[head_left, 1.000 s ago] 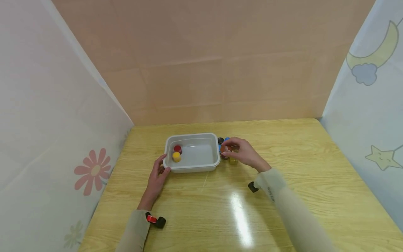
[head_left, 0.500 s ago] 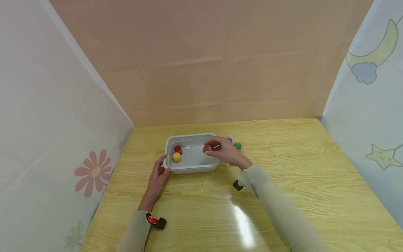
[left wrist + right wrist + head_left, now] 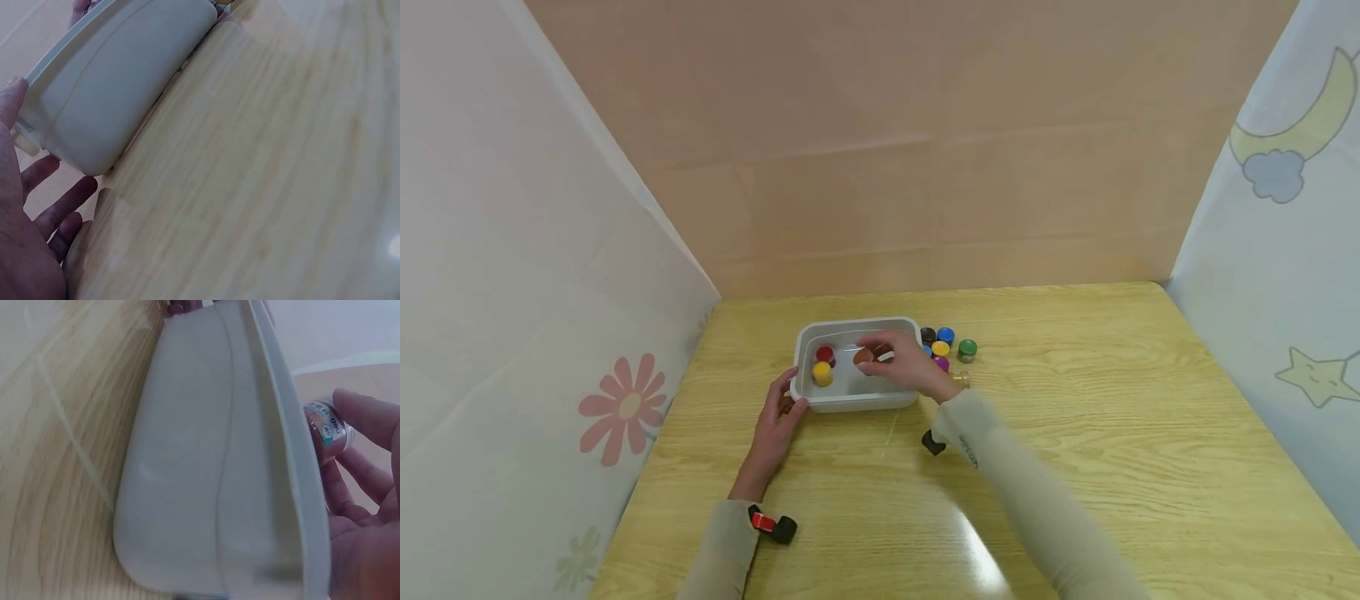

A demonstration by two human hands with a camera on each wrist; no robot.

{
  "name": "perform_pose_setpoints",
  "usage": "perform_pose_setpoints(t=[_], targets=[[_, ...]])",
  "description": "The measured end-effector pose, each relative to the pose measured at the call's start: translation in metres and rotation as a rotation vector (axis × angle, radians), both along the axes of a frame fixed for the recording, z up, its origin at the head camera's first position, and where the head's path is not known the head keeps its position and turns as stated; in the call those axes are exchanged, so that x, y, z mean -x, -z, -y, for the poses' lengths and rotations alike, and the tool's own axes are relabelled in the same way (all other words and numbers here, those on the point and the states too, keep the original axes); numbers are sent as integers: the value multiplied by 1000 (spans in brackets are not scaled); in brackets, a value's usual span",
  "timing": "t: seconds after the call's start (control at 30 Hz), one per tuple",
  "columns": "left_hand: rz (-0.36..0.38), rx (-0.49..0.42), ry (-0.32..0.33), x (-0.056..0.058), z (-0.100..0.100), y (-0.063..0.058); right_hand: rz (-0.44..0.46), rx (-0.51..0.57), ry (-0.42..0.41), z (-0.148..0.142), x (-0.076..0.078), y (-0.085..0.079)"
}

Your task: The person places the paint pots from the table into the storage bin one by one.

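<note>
My left hand (image 3: 778, 421) holds the left front corner of a white plastic tray (image 3: 853, 406), its thumb (image 3: 12, 100) at the rim and its other fingers by the end wall. Over the tray's middle, my right hand (image 3: 901, 360) pinches a small brown paint jar (image 3: 863, 357) between thumb and fingers. A printed label shows on this tilted jar in the right wrist view, just beyond the tray's rim (image 3: 294, 437). Inside the tray's left end are a red-lidded jar (image 3: 825, 356) and a yellow-lidded jar (image 3: 823, 373).
Several more paint jars cluster right of the tray, among them a black (image 3: 928, 335), a blue (image 3: 946, 335) and a purple one (image 3: 941, 363). A green jar (image 3: 967, 350) stands slightly apart. A yellow jar (image 3: 961, 380) lies near my right wrist. Papered walls surround the wooden table (image 3: 1112, 400).
My right hand has carried the brown paint jar leftward from the cluster to above the tray, uncovering the other jars. My left hand has stayed at the tray's corner.
</note>
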State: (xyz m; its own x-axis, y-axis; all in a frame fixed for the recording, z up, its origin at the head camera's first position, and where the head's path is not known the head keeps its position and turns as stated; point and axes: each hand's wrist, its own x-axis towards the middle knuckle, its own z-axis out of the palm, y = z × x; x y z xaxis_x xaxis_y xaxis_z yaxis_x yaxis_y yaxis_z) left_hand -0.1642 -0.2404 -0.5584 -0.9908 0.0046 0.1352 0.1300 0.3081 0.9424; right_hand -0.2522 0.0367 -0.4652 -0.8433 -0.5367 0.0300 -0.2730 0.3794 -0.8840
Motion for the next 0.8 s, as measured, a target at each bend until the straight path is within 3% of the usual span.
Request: perform_pose_setpoints(t=[0.2,0.53,0.8], targets=[[4,15,-11,2,1,-1,-62,13,10,19,4,9],[-7,12,6,-2,-3,0,-2,19,-39,37,1,15],[-2,12,3,-3,-3,-5,-11,-69,-88,57,5,14]])
